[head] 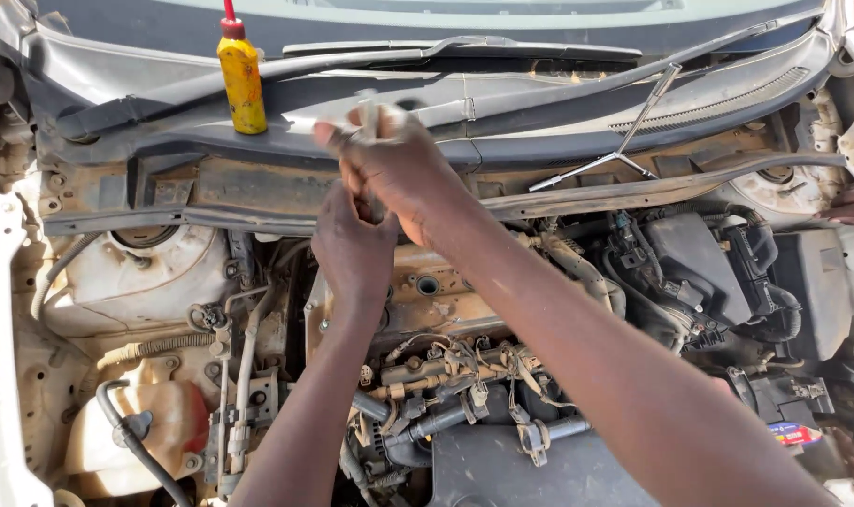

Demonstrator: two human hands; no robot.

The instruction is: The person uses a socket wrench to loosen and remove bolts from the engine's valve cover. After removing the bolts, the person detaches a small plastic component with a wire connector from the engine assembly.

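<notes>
Head view. Open engine bay (pixel 258 282) of a pale-bodied car, dusty and tan-stained throughout, seen from the front looking down toward the windscreen.

Left hand (pixel 353 246): at the middle of the bay, just below the cowl, fingers curled together around something that is hidden by the hand itself; what it pinches cannot be told.

Right hand (pixel 399 169): directly above and touching the left, over the cowl's front edge, fingers closed on a small pale part (pixel 369 117) that is blurred; its kind cannot be told.

Cowl panel (pixel 502 99): dark plastic, running the full width along the bay's far edge, with the wiper arm (pixel 464 45) lying above it.

Yellow squeeze bottle (pixel 242 83): red nozzle, upright on the cowl toward the far left corner, well apart from both hands.

T-handle wrench (pixel 624 141): bright metal, lying tilted on the cowl toward the far right, well apart from the hands.

Engine top (pixel 427 291): bare tan metal below the hands, cover off, a round hole visible just right of the left wrist.

Wiring harness (pixel 464 371): connectors and clips across the bay's near middle.

Coolant reservoir (pixel 154 427): translucent, reddish stain, near left corner, a black hose crossing it.

Black housing (pixel 690 253): right side of the bay, hoses beside it.

Another person's hand (pixel 849 202): resting at the bay's right edge, well apart.
</notes>
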